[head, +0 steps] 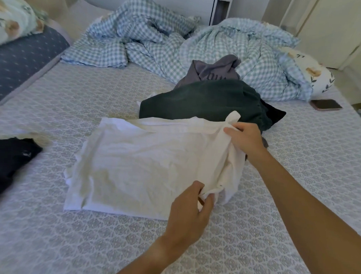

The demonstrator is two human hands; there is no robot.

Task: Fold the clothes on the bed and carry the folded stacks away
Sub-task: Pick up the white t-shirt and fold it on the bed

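A white garment (143,166) lies spread on the patterned bed sheet (47,234) in the middle of the view. My left hand (189,211) pinches its near right corner between thumb and fingers. My right hand (245,139) grips the far right corner, where the cloth bunches up. Just behind the white garment sits a dark green garment (204,100), with a grey printed one (215,71) crumpled behind it. A dark navy garment (7,160) lies at the left edge of the bed.
A rumpled blue checked duvet (179,39) fills the far side of the bed. A phone (325,104) lies on the sheet at the right, near a floral pillow (314,72). Another floral pillow (13,15) sits at the far left.
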